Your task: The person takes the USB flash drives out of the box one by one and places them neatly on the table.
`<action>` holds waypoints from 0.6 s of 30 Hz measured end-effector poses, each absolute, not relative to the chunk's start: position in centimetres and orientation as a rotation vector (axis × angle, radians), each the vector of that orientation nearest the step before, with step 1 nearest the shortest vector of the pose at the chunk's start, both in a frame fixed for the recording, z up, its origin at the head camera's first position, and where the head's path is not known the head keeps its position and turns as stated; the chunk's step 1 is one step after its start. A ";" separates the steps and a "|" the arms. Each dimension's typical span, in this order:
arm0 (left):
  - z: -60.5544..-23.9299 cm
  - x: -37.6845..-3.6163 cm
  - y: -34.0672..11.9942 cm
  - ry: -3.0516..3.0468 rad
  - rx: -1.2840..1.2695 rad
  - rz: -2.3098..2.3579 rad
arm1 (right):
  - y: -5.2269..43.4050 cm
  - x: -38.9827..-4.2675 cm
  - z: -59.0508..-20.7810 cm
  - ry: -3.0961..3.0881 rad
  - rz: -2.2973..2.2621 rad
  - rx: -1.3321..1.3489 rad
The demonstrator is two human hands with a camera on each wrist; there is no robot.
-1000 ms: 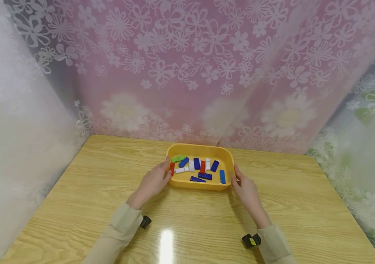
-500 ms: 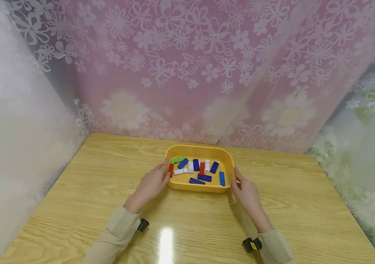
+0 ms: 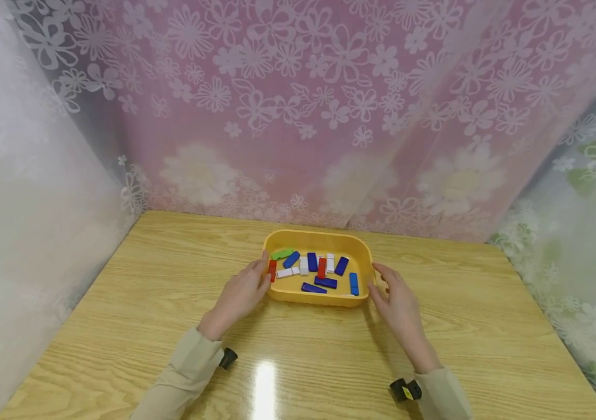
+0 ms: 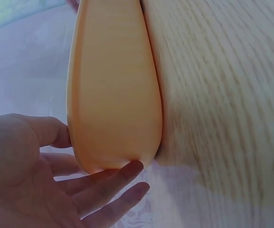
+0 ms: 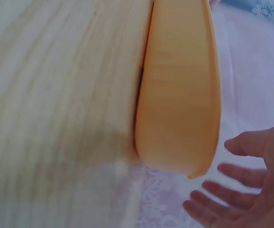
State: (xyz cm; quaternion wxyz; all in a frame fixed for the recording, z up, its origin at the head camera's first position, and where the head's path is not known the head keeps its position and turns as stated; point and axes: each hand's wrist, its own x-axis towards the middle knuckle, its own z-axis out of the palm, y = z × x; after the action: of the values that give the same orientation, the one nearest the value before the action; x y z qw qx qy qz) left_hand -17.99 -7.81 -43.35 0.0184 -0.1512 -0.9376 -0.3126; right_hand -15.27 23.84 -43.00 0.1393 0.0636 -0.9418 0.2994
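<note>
A yellow plastic bin (image 3: 308,298) with rounded corners sits on the wooden table. Inside lie several small oblong pieces, among them a green one (image 3: 282,255), a red one (image 3: 321,268), a white one (image 3: 288,272) and a dark blue one (image 3: 326,283). My left hand (image 3: 240,294) holds the bin's left end, thumb at the rim and fingers against the outer wall in the left wrist view. Beside the right end is my right hand (image 3: 396,303). In the right wrist view its spread fingers (image 5: 229,194) stand a little apart from the bin.
The wooden table (image 3: 172,245) reaches back to a pink floral curtain (image 3: 298,116). Pale curtains hang at the left (image 3: 25,175) and right (image 3: 581,233). Each wrist wears a black camera, such as the right wrist camera (image 3: 405,389).
My right hand has let go of the bin's right end and shifted slightly right, its fingers spreading. The bin came slightly toward me earlier, then stayed still. The left hand stays at its end.
</note>
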 end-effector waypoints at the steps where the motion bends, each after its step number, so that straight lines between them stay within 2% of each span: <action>1: -43.3 -18.0 -7.8 -2.911 -0.469 -0.968 | 23.7 -15.2 -42.9 -2.697 0.815 0.222; 10: -43.5 -18.0 -7.7 -2.916 -0.455 -0.946 | 21.5 -14.4 -43.1 -2.629 0.498 0.589; 18: -43.7 -18.0 -7.7 -2.909 -0.462 -0.924 | 20.3 -14.1 -44.1 -2.728 0.329 0.594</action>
State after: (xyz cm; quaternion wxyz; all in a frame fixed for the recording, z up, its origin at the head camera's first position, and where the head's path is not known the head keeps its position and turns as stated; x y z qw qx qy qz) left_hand -18.02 -7.72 -43.65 0.0273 -0.1497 -0.9420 -0.2992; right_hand -14.12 20.30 -44.14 0.1642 0.2083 -0.9572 0.1154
